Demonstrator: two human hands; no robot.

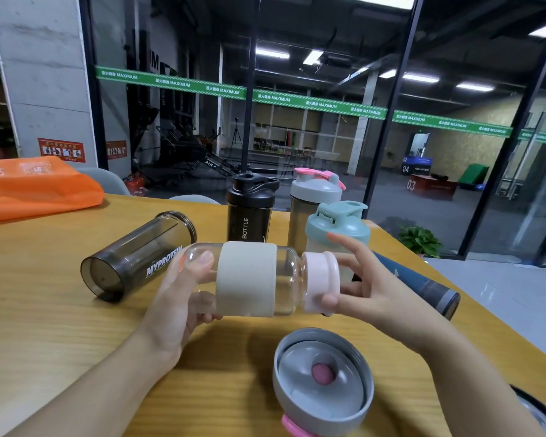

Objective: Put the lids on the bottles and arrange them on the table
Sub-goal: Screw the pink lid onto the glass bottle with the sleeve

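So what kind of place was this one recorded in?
Most likely a gym's lounge area: green MAXIMUM banding runs across glass walls, exercise machines and numbered plyo boxes stand beyond, and shaker bottles like the MYPROTEIN shaker sit on the wooden table.

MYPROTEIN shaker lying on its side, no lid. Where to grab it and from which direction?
Grip the smoky MYPROTEIN shaker around its mid-body, coming down from above, fingers spanning the barrel. It lies on the table with its open mouth pointing away toward the black bottle and its closed base toward the camera, so the round side is the freest surface. The left hand is nearest, though it now holds the glass bottle.
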